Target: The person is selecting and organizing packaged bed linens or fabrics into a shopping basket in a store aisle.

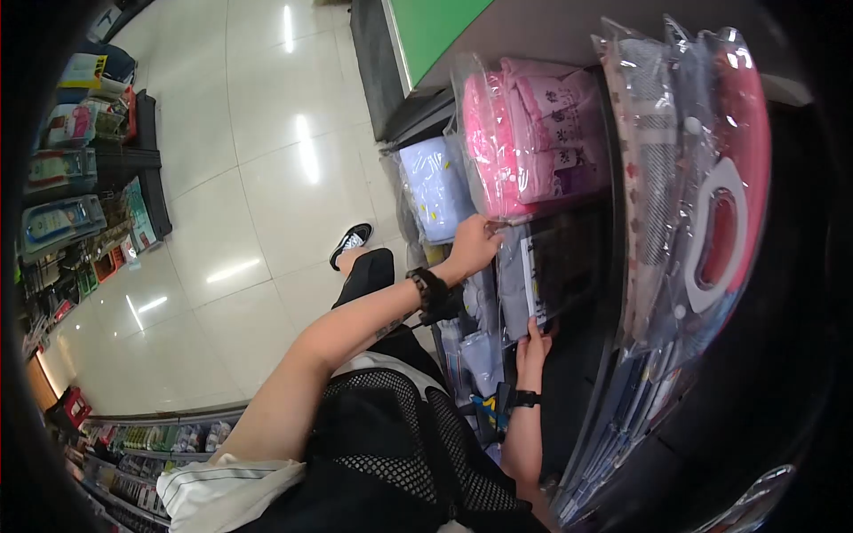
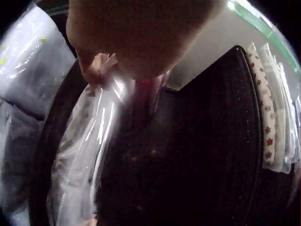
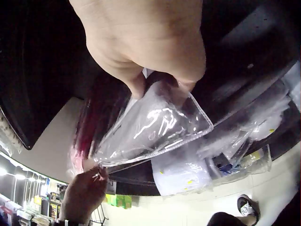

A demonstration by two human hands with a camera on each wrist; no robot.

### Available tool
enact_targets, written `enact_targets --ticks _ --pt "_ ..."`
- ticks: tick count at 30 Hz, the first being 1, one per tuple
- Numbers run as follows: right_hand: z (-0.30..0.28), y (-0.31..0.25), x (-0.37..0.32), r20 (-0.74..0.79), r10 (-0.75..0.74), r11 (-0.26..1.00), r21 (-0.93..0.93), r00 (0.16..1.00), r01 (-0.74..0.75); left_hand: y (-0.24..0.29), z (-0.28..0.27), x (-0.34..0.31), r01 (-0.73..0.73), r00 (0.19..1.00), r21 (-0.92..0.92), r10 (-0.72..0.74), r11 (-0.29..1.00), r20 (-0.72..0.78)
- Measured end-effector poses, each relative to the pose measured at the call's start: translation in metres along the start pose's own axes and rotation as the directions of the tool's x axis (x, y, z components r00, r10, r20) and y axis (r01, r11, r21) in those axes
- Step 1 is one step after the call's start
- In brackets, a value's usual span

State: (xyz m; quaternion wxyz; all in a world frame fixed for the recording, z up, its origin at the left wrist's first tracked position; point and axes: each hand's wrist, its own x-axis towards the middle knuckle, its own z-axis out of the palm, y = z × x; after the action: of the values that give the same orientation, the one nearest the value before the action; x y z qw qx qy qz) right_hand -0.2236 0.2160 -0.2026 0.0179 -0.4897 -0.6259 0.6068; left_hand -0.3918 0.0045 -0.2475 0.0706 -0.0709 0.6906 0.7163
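Observation:
A clear plastic bag with grey contents (image 1: 514, 289) stands at the front of a dark shelf, between both hands. At its upper corner, just below a pink bagged pack (image 1: 551, 133), my left hand (image 1: 477, 244) pinches the plastic edge. My right hand (image 1: 533, 346) grips the opposite end, thumb and fingers on either side of it. In the right wrist view the clear bag (image 3: 155, 129) spreads out under the right hand (image 3: 146, 42), its seamed edge running towards the left hand (image 3: 84, 193). The left wrist view shows the bag (image 2: 80, 165) stretching down from the left fingers.
Pale blue bagged packs (image 1: 433, 186) lie on a lower shelf beside the legs. Right of the hands hang several plastic-wrapped patterned packs (image 1: 649, 178) and a pink one with a white handle (image 1: 720, 235). Tiled floor (image 1: 267, 160) and another stocked shelf (image 1: 80, 178) are at the left.

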Motion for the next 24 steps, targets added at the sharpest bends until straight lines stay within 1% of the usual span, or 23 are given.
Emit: enact_targets --ticks 1,3,4,5,6,7,8,9,10,11,12,13,15,16,17,18,20,21,22,23,24 --pt "0.015 -0.012 -0.012 -0.017 -0.069 0.995 -0.071 0.997 0.067 -0.002 0.003 0.002 0.016 1.000 -0.005 -0.016 1.000 0.004" --pt "0.011 -0.009 -0.009 -0.008 -0.042 0.994 -0.098 0.999 0.041 -0.005 0.007 0.002 0.096 0.988 -0.087 -0.105 0.992 -0.113" --pt "0.011 -0.007 -0.005 0.010 -0.025 0.994 -0.108 1.000 0.026 0.001 0.002 0.002 0.107 0.987 -0.090 -0.117 0.990 -0.114" --pt "0.011 -0.005 -0.001 0.006 -0.015 0.993 -0.115 1.000 0.016 0.007 -0.006 0.000 0.160 0.984 -0.100 -0.167 0.982 -0.060" --pt "0.009 -0.005 0.003 -0.024 0.036 0.997 -0.067 0.999 -0.037 0.010 -0.012 -0.003 0.212 0.977 -0.105 -0.213 0.972 -0.002" --pt "0.006 -0.006 0.010 -0.052 0.086 0.996 -0.015 0.995 -0.087 0.004 -0.012 -0.005 0.219 0.975 -0.103 -0.220 0.970 0.005" --pt "0.001 -0.007 0.020 0.053 0.172 0.970 0.165 0.984 -0.179 -0.003 -0.012 -0.007 0.234 0.966 0.011 -0.234 0.972 0.107" --pt "-0.002 -0.008 0.023 0.050 0.157 0.978 0.128 0.986 -0.162 -0.009 -0.009 -0.009 0.233 0.945 0.124 -0.255 0.965 0.204" --pt "-0.004 -0.008 0.025 0.053 0.139 0.986 0.090 0.989 -0.144 -0.016 -0.004 -0.012 0.233 0.945 0.124 -0.255 0.964 0.204" --pt "-0.004 -0.007 0.028 0.056 0.140 0.985 0.090 0.989 -0.144 -0.022 0.002 -0.014 0.219 0.957 0.103 -0.234 0.970 0.172" --pt "-0.001 -0.005 0.029 0.035 0.077 0.996 0.033 0.996 -0.078 -0.024 0.005 -0.014 0.205 0.967 0.085 -0.215 0.975 0.139" --pt "0.000 -0.003 0.029 0.016 0.015 1.000 -0.023 1.000 -0.015 -0.027 0.008 -0.013 0.206 0.966 0.092 -0.217 0.974 0.138" --pt "0.004 -0.006 0.026 0.028 0.038 0.999 -0.003 0.999 -0.037 -0.031 0.013 -0.010 0.290 0.936 0.095 -0.303 0.952 0.178" --pt "0.008 -0.011 0.022 0.040 0.051 0.999 0.013 0.998 -0.052 -0.032 0.012 -0.010 0.285 0.936 0.107 -0.301 0.953 0.184" --pt "0.008 -0.015 0.018 0.005 0.058 0.997 -0.046 0.998 -0.058 -0.033 0.012 -0.011 0.309 0.931 0.070 -0.317 0.948 0.183" --pt "0.001 -0.009 0.021 0.001 0.059 0.998 -0.029 0.998 -0.059 -0.033 0.012 -0.012 0.331 0.926 0.032 -0.331 0.943 0.184" --pt "-0.018 0.009 0.034 0.008 0.004 1.000 -0.019 1.000 -0.004 -0.031 0.006 -0.011 0.322 0.917 0.060 -0.327 0.945 0.229" --pt "-0.017 0.005 0.030 0.011 -0.003 1.000 -0.002 1.000 0.003 -0.032 0.004 -0.012 0.326 0.906 0.077 -0.335 0.942 0.261" --pt "-0.019 0.003 0.023 0.084 0.053 0.998 0.026 0.995 -0.056 -0.032 0.002 -0.015 0.315 0.907 0.088 -0.327 0.945 0.264" --pt "-0.021 0.003 0.012 0.158 0.103 0.992 0.057 0.982 -0.114 -0.031 -0.002 -0.017 0.330 0.909 0.001 -0.318 0.944 0.270" --pt "-0.024 0.007 0.000 0.162 0.088 0.991 0.089 0.983 -0.104 -0.031 -0.005 -0.018 0.333 0.913 -0.083 -0.299 0.939 0.277"
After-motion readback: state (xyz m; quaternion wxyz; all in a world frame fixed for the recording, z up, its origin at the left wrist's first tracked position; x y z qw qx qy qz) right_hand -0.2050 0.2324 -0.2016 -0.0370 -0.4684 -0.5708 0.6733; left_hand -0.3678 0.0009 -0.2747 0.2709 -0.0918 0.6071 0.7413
